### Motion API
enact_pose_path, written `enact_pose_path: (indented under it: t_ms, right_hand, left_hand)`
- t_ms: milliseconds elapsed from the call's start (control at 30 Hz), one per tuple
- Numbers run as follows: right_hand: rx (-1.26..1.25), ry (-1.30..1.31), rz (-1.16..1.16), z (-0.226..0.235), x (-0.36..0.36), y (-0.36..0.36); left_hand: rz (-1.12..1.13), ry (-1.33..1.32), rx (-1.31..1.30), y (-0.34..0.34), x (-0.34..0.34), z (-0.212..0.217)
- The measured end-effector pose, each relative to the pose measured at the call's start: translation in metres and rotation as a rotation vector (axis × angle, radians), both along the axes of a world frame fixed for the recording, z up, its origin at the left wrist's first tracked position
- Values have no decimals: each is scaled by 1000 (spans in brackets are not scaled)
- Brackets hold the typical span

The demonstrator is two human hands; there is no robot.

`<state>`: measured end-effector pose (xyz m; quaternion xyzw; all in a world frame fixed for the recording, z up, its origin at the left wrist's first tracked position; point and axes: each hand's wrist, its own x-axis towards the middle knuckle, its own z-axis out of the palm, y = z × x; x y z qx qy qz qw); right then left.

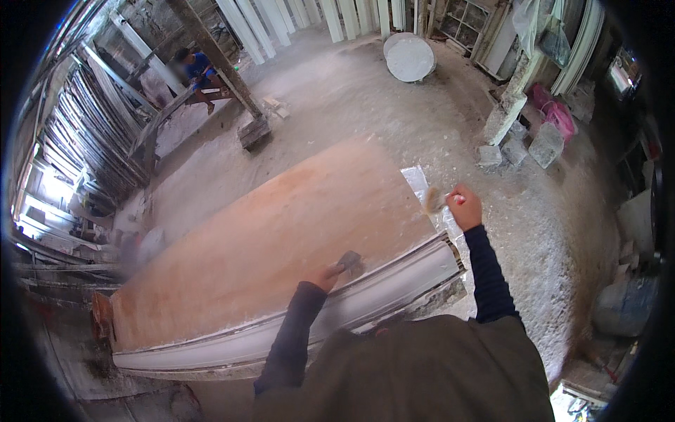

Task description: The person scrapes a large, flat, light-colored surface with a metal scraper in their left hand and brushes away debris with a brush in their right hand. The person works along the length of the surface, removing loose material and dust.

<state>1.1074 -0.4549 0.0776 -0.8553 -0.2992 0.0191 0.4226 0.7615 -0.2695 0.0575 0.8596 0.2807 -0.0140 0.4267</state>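
Observation:
A long orange-brown panel [281, 232], dusted with white powder, lies before me. A white ridged strip [309, 309] runs along its near edge. My left hand [322, 277] is closed on a dark grey, flat scraper-like piece [350, 261] over the panel near that strip; its exact kind is hard to make out. Beyond the panel's right end, my right hand [464, 208] grips a brush [432, 202] with pale bristles pointing left. Below the brush is a shiny whitish sheet [416, 181] at the panel's right end.
White powder covers the floor [316, 98]. A post [218, 60] on a block stands at far left, near a seated person in blue [200, 69]. White round discs [410, 58], long white strips [344, 17], rough blocks [546, 145] and a pink bag [554, 112] lie beyond.

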Motion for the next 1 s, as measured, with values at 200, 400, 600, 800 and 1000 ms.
enact_pose_path:
  t_ms: [200, 400, 600, 800, 1000]
  right_hand:
    - [107, 215, 288, -12, -85, 11]
    - [-59, -208, -124, 3, -37, -32]
    - [266, 16, -128, 36, -79, -53]
    - [300, 242, -10, 32, -112, -42]
    - [306, 102, 12, 40, -116, -22]
  left_hand:
    - [-79, 292, 110, -3, 41, -36]
    - [-13, -193, 196, -7, 53, -115]
    - [-43, 142, 228, -14, 70, -69]
    - [-98, 277, 270, -17, 49, -49]
    - [-52, 194, 264, -16, 114, -30]
